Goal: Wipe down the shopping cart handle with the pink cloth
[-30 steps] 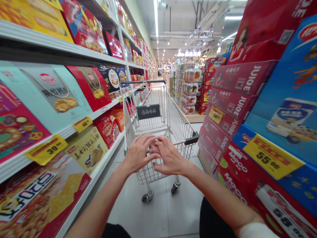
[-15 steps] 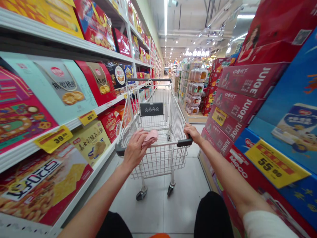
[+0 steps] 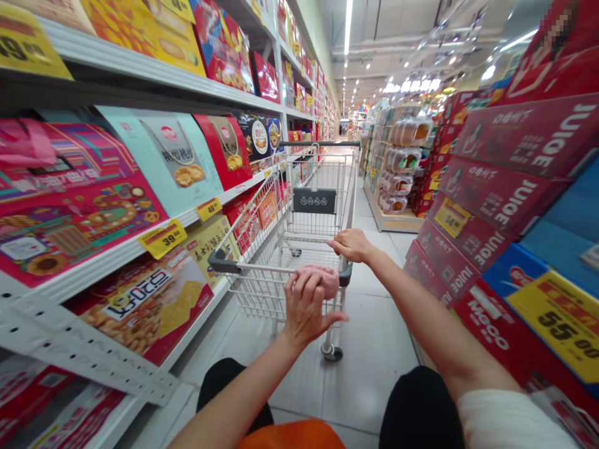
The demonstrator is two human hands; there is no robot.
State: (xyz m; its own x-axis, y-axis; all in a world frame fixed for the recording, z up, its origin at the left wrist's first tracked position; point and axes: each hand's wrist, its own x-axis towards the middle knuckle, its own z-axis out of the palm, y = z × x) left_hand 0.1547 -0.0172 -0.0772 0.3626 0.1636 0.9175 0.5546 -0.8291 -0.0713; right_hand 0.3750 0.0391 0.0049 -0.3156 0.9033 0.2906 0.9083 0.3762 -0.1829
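A wire shopping cart stands in the aisle, turned a little, with a dark sign inside its far end. My left hand presses a folded pink cloth onto the cart's near bar, fingers over it and thumb stuck out to the right. Close above the bar's right end is my right hand, its fingers together and pointing left over the cart's side. Whether it touches the cart cannot be made out. No goods show in the cart's basket.
Shelves of boxed snacks with yellow price tags line the left side. Stacked red juice boxes and blue boxes rise on the right. Farther ahead on the right stands a low wooden platform with packaged goods. Tiled floor runs between them.
The cart's near end has swung, its bar's right end now nearer. My left hand has slid right along the bar with the cloth. My right hand has come off the black corner grip.
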